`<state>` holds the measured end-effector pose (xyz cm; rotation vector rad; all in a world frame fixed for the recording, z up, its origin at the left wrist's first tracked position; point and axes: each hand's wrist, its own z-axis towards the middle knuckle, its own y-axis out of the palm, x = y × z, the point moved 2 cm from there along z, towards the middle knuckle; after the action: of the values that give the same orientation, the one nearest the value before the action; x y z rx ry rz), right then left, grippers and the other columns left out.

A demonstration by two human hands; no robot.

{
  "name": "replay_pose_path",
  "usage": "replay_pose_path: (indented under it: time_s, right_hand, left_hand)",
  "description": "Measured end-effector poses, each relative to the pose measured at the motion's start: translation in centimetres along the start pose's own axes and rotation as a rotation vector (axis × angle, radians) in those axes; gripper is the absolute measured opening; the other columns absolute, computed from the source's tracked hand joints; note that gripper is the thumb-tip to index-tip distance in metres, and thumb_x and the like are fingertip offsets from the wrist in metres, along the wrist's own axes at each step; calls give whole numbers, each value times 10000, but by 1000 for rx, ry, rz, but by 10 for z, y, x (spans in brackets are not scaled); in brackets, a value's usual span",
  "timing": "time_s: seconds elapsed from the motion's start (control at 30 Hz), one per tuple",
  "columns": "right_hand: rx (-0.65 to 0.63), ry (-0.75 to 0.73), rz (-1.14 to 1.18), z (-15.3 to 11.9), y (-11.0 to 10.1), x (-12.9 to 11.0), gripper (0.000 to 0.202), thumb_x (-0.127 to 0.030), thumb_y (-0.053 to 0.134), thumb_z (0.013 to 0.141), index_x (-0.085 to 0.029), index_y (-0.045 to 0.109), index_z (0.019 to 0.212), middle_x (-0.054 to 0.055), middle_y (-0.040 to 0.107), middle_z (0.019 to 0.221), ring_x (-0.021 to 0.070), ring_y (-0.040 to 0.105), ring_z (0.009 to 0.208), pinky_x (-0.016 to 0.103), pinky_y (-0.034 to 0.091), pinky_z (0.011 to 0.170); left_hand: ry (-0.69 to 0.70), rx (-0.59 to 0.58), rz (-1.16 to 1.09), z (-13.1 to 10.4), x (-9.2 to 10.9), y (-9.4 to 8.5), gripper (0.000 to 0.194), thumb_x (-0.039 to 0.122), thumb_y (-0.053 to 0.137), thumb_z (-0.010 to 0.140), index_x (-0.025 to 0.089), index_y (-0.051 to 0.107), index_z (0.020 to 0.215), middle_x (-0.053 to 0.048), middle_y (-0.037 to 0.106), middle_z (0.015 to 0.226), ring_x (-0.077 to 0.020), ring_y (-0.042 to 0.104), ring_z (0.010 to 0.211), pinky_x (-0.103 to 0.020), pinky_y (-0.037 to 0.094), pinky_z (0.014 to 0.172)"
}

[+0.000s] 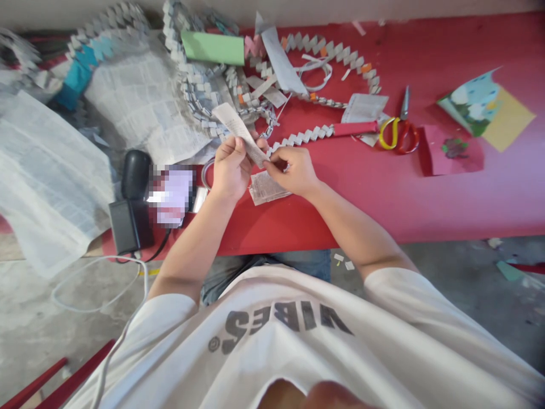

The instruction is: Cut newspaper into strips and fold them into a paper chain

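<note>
A folded strip of printed newspaper (233, 122) slants between my two hands above the red table. My left hand (232, 165) grips its middle, thumb on top. At its lower end, my right hand (293, 170) pinches the paper between thumb and fingertips. Just below my hands lie small cut newspaper pieces (266, 190) on the table. Behind my right hand a zigzag folded-paper chain (304, 136) runs to a red paper strip (355, 128). My palms and some fingers are hidden.
Scissors (400, 133) with yellow and red handles lie right of the chain, near folded cards (451, 156). More paper chains (183, 74) and newspaper sheets (140, 96) cover the back left. A phone (172, 196), a black adapter (128, 227) and a white cable (147, 278) sit left.
</note>
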<state>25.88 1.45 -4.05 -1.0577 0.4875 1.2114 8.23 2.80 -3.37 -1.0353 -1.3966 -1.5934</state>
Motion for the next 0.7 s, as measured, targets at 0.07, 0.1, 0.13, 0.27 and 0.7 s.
replay_pose_path:
  time_s: [0.07,0.1,0.13,0.27,0.7]
  right_hand:
    - [-16,-3,-26,-1,0,0,231,-319,734,946,-206,662,758,-10,675,690,124,597,608,293,453,612]
    - [-29,-4,-40,-1,1,-1,227,-314,729,945,-206,660,758,-10,672,690,126,600,614,297,456,619]
    - [-44,-4,-50,-2,1,-1,228,-312,724,945,-206,654,755,-10,666,690,127,599,618,298,456,623]
    - [-93,-11,-38,-3,2,-2,251,-310,710,945,-207,614,737,-20,632,682,116,569,606,293,434,612]
    - [-8,118,185,3,-1,-5,331,-360,720,926,-217,540,687,-33,543,638,105,488,600,285,396,587]
  left_hand:
    - [5,13,-12,1,3,-2,427,675,755,976,250,732,1007,-64,791,1011,-287,765,1255,-424,674,1025]
    - [9,22,-17,1,4,-4,430,679,758,972,252,734,1017,-64,791,1025,-290,762,1264,-426,668,1039]
    - [14,31,-21,2,6,-6,434,683,763,966,254,736,1031,-65,792,1040,-294,757,1278,-426,660,1049]
    - [53,99,-38,5,11,-16,441,689,769,959,268,729,1085,-57,787,1102,-294,730,1335,-394,639,1042]
    - [17,95,-26,11,32,-25,456,714,676,1012,315,774,1210,-43,782,1360,-249,715,1313,-360,596,992]
